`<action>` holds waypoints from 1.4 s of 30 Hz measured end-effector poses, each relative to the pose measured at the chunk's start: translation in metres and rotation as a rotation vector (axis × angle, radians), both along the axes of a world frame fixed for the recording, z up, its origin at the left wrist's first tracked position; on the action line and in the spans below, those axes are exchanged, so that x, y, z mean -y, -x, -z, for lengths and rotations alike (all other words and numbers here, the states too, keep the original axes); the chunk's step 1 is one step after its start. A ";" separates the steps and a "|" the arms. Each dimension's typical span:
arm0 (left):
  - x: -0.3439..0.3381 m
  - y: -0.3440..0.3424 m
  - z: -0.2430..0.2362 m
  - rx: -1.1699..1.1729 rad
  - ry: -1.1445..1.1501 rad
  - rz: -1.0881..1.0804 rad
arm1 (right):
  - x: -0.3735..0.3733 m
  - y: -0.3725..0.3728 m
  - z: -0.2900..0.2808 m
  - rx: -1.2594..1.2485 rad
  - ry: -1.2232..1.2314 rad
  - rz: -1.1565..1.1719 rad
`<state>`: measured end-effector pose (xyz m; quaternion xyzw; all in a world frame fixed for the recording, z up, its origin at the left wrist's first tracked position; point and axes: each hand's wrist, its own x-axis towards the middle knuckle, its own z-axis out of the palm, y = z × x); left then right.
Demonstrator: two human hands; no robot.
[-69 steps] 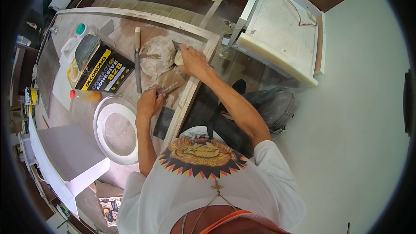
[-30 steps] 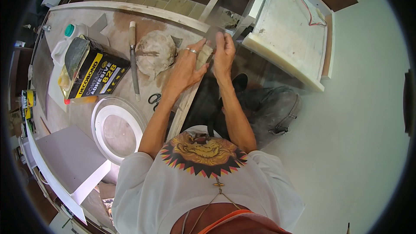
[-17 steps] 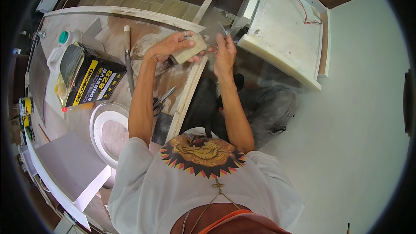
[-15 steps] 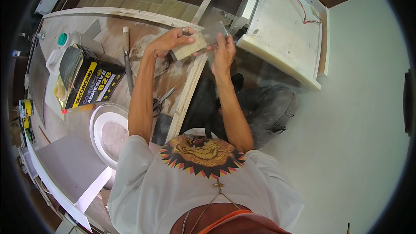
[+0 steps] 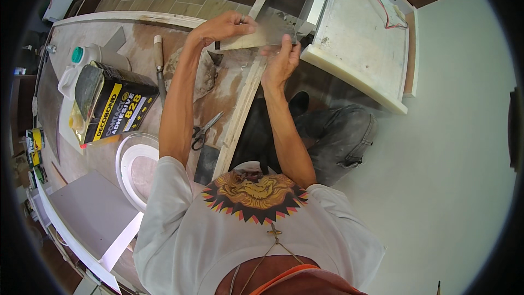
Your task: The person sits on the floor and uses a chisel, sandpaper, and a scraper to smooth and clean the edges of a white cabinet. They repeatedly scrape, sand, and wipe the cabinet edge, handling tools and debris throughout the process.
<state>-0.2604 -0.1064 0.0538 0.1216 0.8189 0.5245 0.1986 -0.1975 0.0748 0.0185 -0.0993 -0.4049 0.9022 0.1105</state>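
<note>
My left hand [image 5: 229,28] is closed on a pale beige block [image 5: 234,42] with a dark edge, above the wooden bench frame [image 5: 240,104]. Against the block lies a thin, see-through plate [image 5: 277,27], smoky and partly blurred. My right hand [image 5: 281,60] grips this plate at its near edge, thumb up. Below my left hand sits a dusty, pale crumpled lump [image 5: 199,76], partly behind my forearm. A wooden-handled file [image 5: 159,54] lies beside it, and dark-handled scissors [image 5: 202,134] rest lower on the bench.
On the bench stand a black-and-yellow tin [image 5: 117,104] and a white jug [image 5: 106,54]; a white ring [image 5: 128,169] lies nearer, beside grey-white boards [image 5: 93,207]. A white drawer box [image 5: 363,38] with red wires is at back right, by a pale wall [image 5: 447,158].
Both hands, earlier apart near the scissors and the lump, came together at the frame's edge. In the last half second my left hand rose with the block, which now lies flatter against the clear plate.
</note>
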 end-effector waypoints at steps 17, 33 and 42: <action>-0.022 -0.006 -0.012 0.039 -0.031 0.006 | -0.001 0.001 0.007 -0.003 -0.053 0.013; -0.032 -0.027 -0.011 -0.107 -0.002 -0.072 | -0.003 0.000 0.007 -0.119 -0.391 0.042; -0.069 -0.068 0.009 -0.151 -0.113 -0.338 | -0.026 -0.002 0.001 -0.020 -0.512 -0.077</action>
